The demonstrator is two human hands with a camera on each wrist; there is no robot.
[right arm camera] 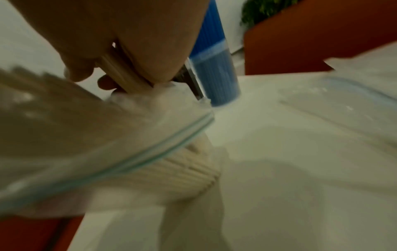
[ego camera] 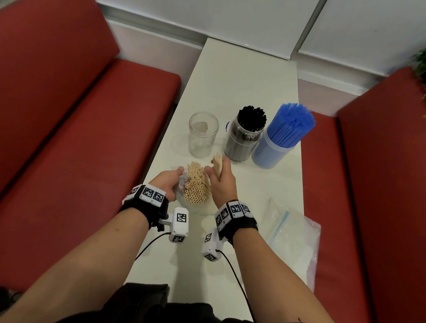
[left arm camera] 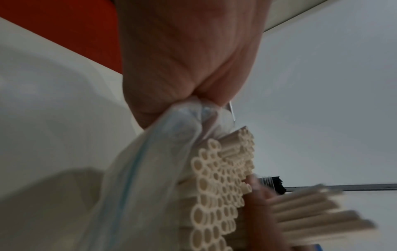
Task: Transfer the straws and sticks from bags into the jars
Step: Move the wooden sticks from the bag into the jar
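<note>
Nearest the body, a clear zip bag of beige straws is held upright on the white table, its mouth turned up so that the open straw ends are seen from above. The bag's rim is pinched by the left hand, fingers and thumb curled onto the plastic, as the left wrist view shows plainly. Just beside it, a small bundle of straws is gripped in the curled fingers of the right hand, their long axis standing nearly upright and leaning slightly away from the body. A second, seemingly emptied bag lies flat to the right.

Farther out, the empty glass jar stands just beyond and a little left of the gripped bundle; it is the right hand that is nearer to it. The bundle is judged to need carrying forward and leftward, kept upright, then lowered end-first through the jar's mouth. Beyond to the right, a jar of black straws and a jar of blue straws stand filled, touching or nearly so.
</note>
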